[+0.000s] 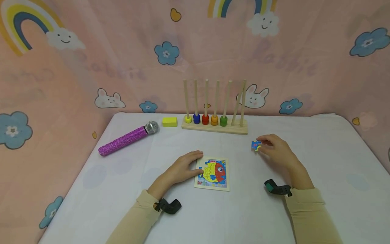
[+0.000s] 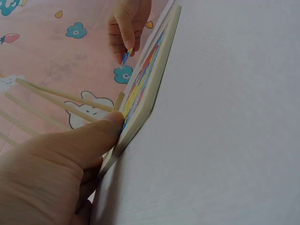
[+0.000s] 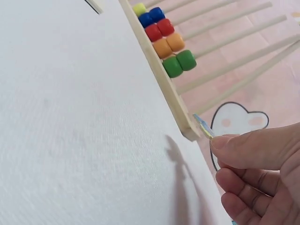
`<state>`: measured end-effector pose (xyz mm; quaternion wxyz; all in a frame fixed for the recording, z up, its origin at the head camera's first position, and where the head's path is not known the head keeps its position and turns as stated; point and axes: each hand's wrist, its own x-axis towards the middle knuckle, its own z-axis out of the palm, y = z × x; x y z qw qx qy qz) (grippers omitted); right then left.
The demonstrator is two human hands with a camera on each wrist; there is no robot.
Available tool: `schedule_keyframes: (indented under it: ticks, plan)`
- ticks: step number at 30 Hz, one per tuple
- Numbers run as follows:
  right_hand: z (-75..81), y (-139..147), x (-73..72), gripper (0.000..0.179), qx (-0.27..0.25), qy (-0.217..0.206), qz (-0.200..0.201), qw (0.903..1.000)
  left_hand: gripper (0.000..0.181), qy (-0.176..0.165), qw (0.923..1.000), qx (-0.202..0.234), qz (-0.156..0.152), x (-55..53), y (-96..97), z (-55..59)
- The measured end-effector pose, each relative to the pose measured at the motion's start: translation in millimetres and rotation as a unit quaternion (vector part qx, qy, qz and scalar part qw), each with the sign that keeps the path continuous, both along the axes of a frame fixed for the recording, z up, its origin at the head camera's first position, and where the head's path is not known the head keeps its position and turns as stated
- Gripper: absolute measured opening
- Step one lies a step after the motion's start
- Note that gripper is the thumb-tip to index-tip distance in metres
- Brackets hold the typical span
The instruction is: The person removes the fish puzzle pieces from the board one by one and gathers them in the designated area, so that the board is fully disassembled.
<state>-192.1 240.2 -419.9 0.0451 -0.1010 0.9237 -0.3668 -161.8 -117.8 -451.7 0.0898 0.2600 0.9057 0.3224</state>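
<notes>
A square fish puzzle (image 1: 212, 174) in a pale wooden frame lies on the white table, its fish yellow and red on blue. My left hand (image 1: 182, 166) grips the frame by its left side, thumb over the edge onto the picture and fingers at the upper left corner. In the left wrist view the thumb (image 2: 101, 133) presses the rim of the puzzle (image 2: 145, 89). Off to the right, my right hand (image 1: 278, 151) pinches a small blue puzzle piece (image 1: 256, 145) with a yellow mark. The right wrist view shows this piece (image 3: 203, 125) edge-on at the thumb tip.
At the back stands a wooden counting rack (image 1: 214, 128) with upright pegs and coloured beads. To its left lie a yellow block (image 1: 169, 122) and a glittery purple microphone (image 1: 125, 140). A pink patterned cloth (image 1: 128, 61) hangs behind the table.
</notes>
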Motion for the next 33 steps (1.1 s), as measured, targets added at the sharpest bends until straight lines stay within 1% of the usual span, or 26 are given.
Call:
schedule_keyframes:
  ticks: [4, 7, 11, 19, 25, 30, 33]
  plan:
    - [-3.2, 9.5, -1.0, 0.037, 0.011, -0.001, -0.011, 0.9999, 0.062, 0.003, 1.0, -0.001, -0.003, 0.0, -0.4, 0.3]
    - [-6.9, 13.3, -1.3, 0.036, 0.02, 0.013, -0.01, 0.9997, 0.062, 0.006, 1.0, -0.001, -0.004, 0.1, -0.5, 0.2]
    - [-11.3, 14.1, -1.2, 0.036, 0.031, 0.025, -0.009, 0.9992, 0.061, 0.005, 1.0, 0.001, -0.004, 0.1, -0.3, 0.5]
    - [-19.3, 16.5, -3.0, 0.035, 0.042, 0.029, -0.01, 0.9987, 0.062, -0.003, 1.0, -0.002, 0.002, 0.2, -0.6, 0.3]
    - [-22.7, 17.6, -3.6, 0.035, 0.041, 0.025, -0.008, 0.9988, 0.062, -0.001, 1.0, -0.004, 0.001, -0.5, 0.1, 0.0]
    - [-23.7, 18.9, -4.2, 0.035, 0.034, 0.03, -0.001, 0.999, 0.061, 0.003, 1.0, -0.003, -0.003, -1.2, 0.1, -0.2]
    - [-22.8, 20.1, -4.2, 0.037, 0.031, 0.025, -0.004, 0.9992, 0.061, 0.004, 1.0, -0.001, -0.004, -1.1, -0.1, -0.3]
